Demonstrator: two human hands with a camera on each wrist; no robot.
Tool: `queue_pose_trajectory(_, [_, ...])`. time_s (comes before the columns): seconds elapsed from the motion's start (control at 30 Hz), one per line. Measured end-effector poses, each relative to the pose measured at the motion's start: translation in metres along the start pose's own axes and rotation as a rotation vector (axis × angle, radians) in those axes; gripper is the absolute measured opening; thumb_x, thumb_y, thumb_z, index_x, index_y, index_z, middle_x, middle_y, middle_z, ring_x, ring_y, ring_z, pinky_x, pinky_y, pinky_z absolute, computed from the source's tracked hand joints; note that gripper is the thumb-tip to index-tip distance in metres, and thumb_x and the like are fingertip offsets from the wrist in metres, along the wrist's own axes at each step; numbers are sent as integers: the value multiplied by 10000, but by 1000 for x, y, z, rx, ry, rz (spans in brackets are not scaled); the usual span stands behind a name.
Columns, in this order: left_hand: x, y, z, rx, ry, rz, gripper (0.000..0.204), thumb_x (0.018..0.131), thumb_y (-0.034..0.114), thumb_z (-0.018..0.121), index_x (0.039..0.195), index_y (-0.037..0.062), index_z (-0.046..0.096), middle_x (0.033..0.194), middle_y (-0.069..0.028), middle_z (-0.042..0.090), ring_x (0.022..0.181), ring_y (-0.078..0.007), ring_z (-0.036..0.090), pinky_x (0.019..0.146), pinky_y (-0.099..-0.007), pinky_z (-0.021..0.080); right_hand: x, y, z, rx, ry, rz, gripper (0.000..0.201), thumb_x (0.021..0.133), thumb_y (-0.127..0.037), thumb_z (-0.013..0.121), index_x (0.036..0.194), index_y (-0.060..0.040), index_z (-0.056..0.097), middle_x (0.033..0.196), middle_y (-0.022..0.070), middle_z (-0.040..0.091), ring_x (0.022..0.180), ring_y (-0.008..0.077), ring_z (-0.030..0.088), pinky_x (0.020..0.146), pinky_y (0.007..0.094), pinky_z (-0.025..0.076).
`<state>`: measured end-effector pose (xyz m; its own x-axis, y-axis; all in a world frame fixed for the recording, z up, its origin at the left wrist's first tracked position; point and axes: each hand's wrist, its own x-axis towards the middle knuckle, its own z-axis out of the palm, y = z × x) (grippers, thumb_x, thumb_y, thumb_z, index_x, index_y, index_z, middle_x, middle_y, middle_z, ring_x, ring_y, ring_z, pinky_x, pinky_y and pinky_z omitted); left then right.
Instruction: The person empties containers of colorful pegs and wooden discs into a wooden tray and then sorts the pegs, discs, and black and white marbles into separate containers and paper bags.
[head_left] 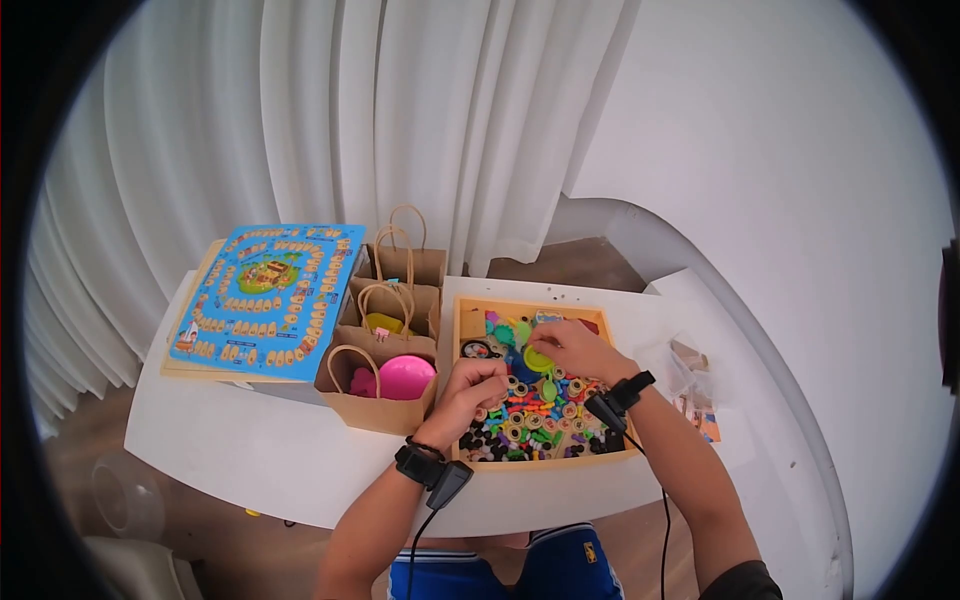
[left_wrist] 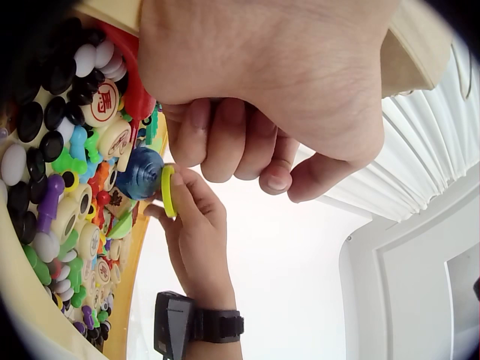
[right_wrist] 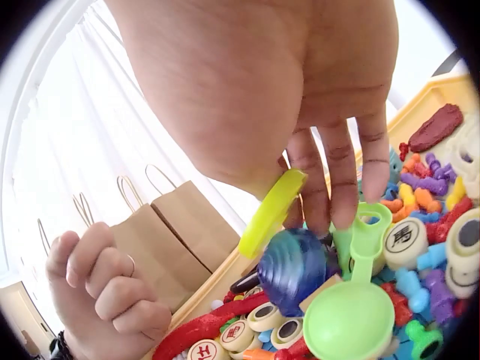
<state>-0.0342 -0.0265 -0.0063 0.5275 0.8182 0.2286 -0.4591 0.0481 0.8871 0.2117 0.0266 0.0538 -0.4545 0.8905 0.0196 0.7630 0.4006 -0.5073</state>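
Observation:
My right hand [head_left: 575, 350] is over the shallow wooden tray [head_left: 545, 466], pinching a yellow-green round flat piece [right_wrist: 274, 214] between thumb and fingers. Right below that piece is a translucent blue, ridged round object [right_wrist: 291, 271]. A light-green toy spoon [right_wrist: 349, 321] lies beside it on the mixed pieces. My left hand [head_left: 474, 393] hovers at the tray's left side, fingers loosely curled, with nothing seen in them. Around both hands are wooden Chinese chess discs [left_wrist: 102, 103], black and white round pieces [left_wrist: 53, 111], and small coloured plastic pegs [right_wrist: 412, 289].
Left of the tray stand several brown paper bags [head_left: 376, 414]; the nearest holds a pink round item [head_left: 406, 378]. A blue printed game board [head_left: 270, 300] lies further left. Right of the tray is a clear plastic bag [head_left: 690, 378]. White curtains [head_left: 320, 120] hang behind the white table [head_left: 250, 440].

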Motion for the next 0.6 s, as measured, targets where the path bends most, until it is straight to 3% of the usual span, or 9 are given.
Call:
queue_pose_trajectory(0.13, [-2, 3, 2, -8, 13, -33, 330, 1013, 207, 585, 728, 92, 463, 609, 55, 351, 550, -62, 329, 490, -232, 251, -19, 25, -13, -1, 23, -28, 198, 997, -159, 627, 1079, 4, 703, 886, 155, 717, 811, 273, 681, 763, 381, 529])
queue_pose_trajectory(0.2, [-2, 3, 1, -6, 12, -31, 329, 1011, 206, 586, 728, 93, 461, 609, 54, 349, 551, -59, 325, 489, -233, 249, -27, 36, -20, 129, 126, 36, 214, 999, -165, 635, 1093, 12, 713, 896, 142, 727, 816, 246, 683, 775, 373, 535])
queue_pose_trajectory(0.4, [0, 0, 0, -32, 6, 2, 288, 997, 171, 589, 738, 87, 494, 614, 61, 373, 539, -34, 319, 482, -230, 235, -50, 47, -36, 82, 213, 217, 219, 1011, -166, 645, 1093, 24, 719, 953, 115, 750, 871, 190, 698, 834, 329, 551])
queue_pose_trajectory(0.47, [-1, 3, 2, -61, 5, 4, 257, 991, 141, 590, 749, 79, 533, 618, 68, 401, 525, -15, 325, 470, -224, 219, -55, 48, -38, 60, 218, 228, 210, 1009, -156, 639, 1092, 18, 720, 948, 116, 750, 859, 193, 696, 825, 333, 550])
queue_pose_trajectory(0.53, [-3, 9, 5, 20, 30, -32, 315, 988, 194, 587, 724, 94, 447, 610, 57, 329, 553, -58, 303, 508, -243, 252, -59, 50, -39, 39, 224, 239, 201, 1007, -146, 634, 1092, 13, 722, 943, 116, 749, 847, 195, 693, 817, 337, 549])
queue_pose_trajectory(0.6, [-2, 7, 5, 20, 25, -13, 315, 984, 190, 584, 719, 96, 443, 609, 58, 326, 553, -59, 303, 504, -244, 243, -63, 54, -40, 23, 270, 225, 189, 990, -117, 619, 1090, 1, 727, 959, 174, 752, 857, 276, 707, 811, 372, 550])
